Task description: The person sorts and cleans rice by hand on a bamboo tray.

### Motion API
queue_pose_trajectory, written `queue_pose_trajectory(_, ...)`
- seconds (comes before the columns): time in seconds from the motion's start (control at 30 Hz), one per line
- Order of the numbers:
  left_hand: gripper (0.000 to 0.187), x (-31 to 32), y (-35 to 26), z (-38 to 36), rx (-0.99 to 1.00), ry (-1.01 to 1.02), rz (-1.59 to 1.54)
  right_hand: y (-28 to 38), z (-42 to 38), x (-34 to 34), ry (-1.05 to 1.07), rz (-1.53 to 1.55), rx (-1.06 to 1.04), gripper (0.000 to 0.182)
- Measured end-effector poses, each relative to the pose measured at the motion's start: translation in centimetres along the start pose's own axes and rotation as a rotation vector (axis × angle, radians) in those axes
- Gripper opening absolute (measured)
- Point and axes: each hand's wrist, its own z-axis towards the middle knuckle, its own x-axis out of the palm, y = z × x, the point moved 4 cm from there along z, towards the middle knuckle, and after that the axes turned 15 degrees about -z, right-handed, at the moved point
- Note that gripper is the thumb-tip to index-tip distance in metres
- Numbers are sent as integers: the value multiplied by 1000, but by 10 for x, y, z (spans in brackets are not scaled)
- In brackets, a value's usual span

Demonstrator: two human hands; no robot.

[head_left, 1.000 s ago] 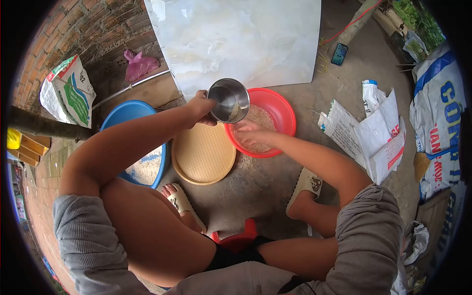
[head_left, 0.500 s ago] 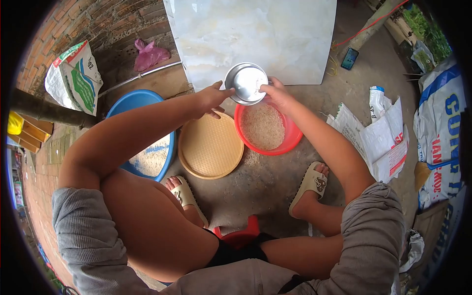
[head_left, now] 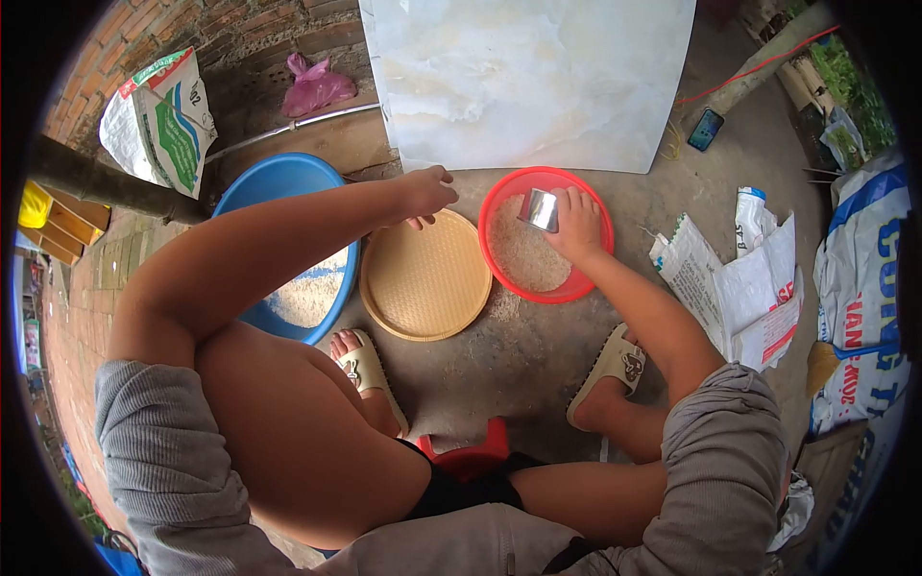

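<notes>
My right hand [head_left: 578, 227] grips a shiny metal mug [head_left: 540, 209], tilted on its side with its mouth to the left. The mug is over a red basin [head_left: 606, 213] that holds rice grains [head_left: 528, 252]. My left hand [head_left: 426, 195] hangs above the far edge of a round woven tray [head_left: 427, 278], its fingers loosely bent and apart with nothing in them. Left of the tray stands a blue basin [head_left: 279, 171] with pale grains [head_left: 309, 296] inside, partly hidden under my left forearm.
A marbled white panel [head_left: 528, 86] lies beyond the basins. White sacks [head_left: 744, 288] and a phone [head_left: 706, 130] are on the right. A pink bag [head_left: 317, 86] and a printed sack [head_left: 163, 125] sit by the brick wall. A red stool [head_left: 469, 459] is beneath me.
My right hand has brought the mug down and right, turning it on its side over the red basin. My left hand has come away from the mug. The view has shifted slightly.
</notes>
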Motion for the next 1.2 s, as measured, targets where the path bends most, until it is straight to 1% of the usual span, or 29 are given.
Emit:
queue_pose_trajectory(0.07,58,2,6,-6,-4,2,10,9,1,5,68,294,285,65)
queue_pose_trajectory(0.1,58,3,10,-8,-7,8,23,18,-1,2,67,297,283,65)
queue_pose_trajectory(0.17,58,5,14,-13,-21,11,18,35,-7,-6,25,473,223,64)
queue_pose_trajectory(0.2,58,5,16,-15,-33,16,12,39,-10,-9,15,463,203,63)
queue_pose_trajectory(0.33,58,5,18,-20,-29,31,-10,31,-14,1,36,508,255,58)
queue_pose_trajectory(0.4,58,3,17,-22,-30,32,-24,18,-16,35,310,825,484,52)
queue_pose_trajectory(0.43,58,2,17,-22,-28,32,-24,15,-19,52,309,824,484,52)
queue_pose_trajectory(0.47,59,1,17,-22,-30,34,-43,12,-25,74,336,1033,609,50)
queue_pose_trajectory(0.5,59,0,16,-22,-32,37,-61,10,-29,82,361,1242,734,49)
queue_pose_trajectory(0.53,59,0,15,-22,-30,37,-61,10,-35,86,420,1333,746,53)
queue_pose_trajectory(0.57,59,0,15,-22,-33,35,-64,6,-38,90,419,1332,745,53)
queue_pose_trajectory(0.6,58,-1,14,-23,-36,33,-68,4,-42,92,545,1314,833,56)
queue_pose_trajectory(0.63,58,-1,15,-23,-36,32,-70,6,-44,77,672,1291,919,60)
queue_pose_trajectory(0.67,58,-1,15,-23,-33,46,-75,6,-45,58,720,1282,911,63)
queue_pose_trajectory(0.77,57,0,14,-23,-36,67,-78,-7,-48,73,771,1320,963,62)
queue_pose_trajectory(0.8,57,1,15,-23,-43,73,-76,-15,-50,98,722,1314,968,59)
queue_pose_trajectory(0.9,58,0,16,-22,-45,93,-69,-22,-44,90,672,1366,1003,58)
queue_pose_trajectory(0.93,58,0,17,-22,-49,94,-70,-22,-40,84,593,1338,995,60)
queue_pose_trajectory(1.03,60,1,16,-22,-38,96,-89,-19,-24,75,558,1327,980,62)
queue_pose_trajectory(1.07,64,1,14,-22,-29,106,-102,-16,-17,70,473,1307,929,62)
queue_pose_trajectory(1.1,69,1,12,-23,-22,115,-114,-9,-13,66,474,1306,932,62)
queue_pose_trajectory(1.13,69,3,9,-25,-21,118,-114,-2,-4,58,445,1301,837,60)
queue_pose_trajectory(1.17,76,5,6,-27,3,119,-144,5,3,50,417,1295,742,58)
queue_pose_trajectory(1.2,84,7,2,-30,27,119,-175,12,6,48,416,1296,746,58)
